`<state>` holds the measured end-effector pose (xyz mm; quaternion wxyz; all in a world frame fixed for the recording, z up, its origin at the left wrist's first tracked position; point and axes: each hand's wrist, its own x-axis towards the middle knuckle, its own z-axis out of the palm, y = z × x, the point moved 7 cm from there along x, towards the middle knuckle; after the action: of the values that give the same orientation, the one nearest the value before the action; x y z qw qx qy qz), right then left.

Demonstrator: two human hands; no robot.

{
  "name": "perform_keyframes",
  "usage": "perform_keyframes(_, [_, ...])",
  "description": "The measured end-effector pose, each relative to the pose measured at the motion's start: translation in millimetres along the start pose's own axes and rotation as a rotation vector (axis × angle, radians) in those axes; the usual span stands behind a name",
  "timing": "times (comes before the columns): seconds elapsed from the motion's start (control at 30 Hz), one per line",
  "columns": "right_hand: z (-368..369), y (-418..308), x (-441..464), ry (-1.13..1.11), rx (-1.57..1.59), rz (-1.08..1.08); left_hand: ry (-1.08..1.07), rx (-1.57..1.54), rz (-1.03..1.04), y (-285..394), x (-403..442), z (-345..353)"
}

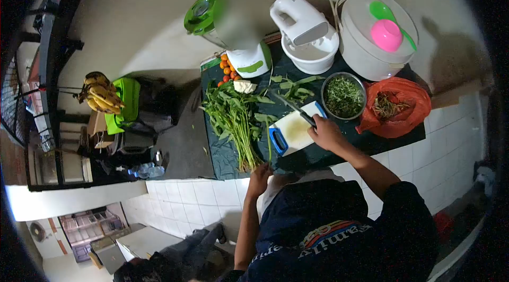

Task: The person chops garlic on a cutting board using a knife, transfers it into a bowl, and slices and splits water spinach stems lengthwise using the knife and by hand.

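My right grip [318, 125] is wrapped round the handle of a knife [305, 117], its blade slanting away from me past the far left corner of the cutting board [298, 129]. My left grip [259, 177] is pinched narrow on the lower end of a green stem [269, 144], right by the front edge of the desk [339, 150]; the stem reaches up beside the board's left end, its leaf away from me.

The board lies at a slant, its blue handle towards the left. Between it and the front edge I have a bare strip of dark cover, widest towards the right. Left of the stem, the big bunch of greens [236, 123] fills the left part of the desk, cut ends near the front edge. Loose leaves [294, 91] lie beyond the board.

My right side is tighter: the metal bowl of chopped greens [343, 95] sits just beside the board's far right corner, and the red bag [400, 123] takes up the front right corner. Along the back edge stand the blender [249, 62], the mixer [305, 19] over its white bowl, and the big white pot [371, 56], with a pink cup [386, 35] on its lid.
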<state>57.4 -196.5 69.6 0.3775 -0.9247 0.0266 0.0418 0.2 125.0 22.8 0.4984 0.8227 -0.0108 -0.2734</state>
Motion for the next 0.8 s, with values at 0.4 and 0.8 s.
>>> perform_keyframes(0.4, [-43,2,-101,0.241,-0.131,0.153,-0.071,0.564,0.434,46,58,37])
perform_keyframes(0.8, [-57,33,-101,0.359,-0.220,0.226,-0.296,1.153,1.156,230,103,164])
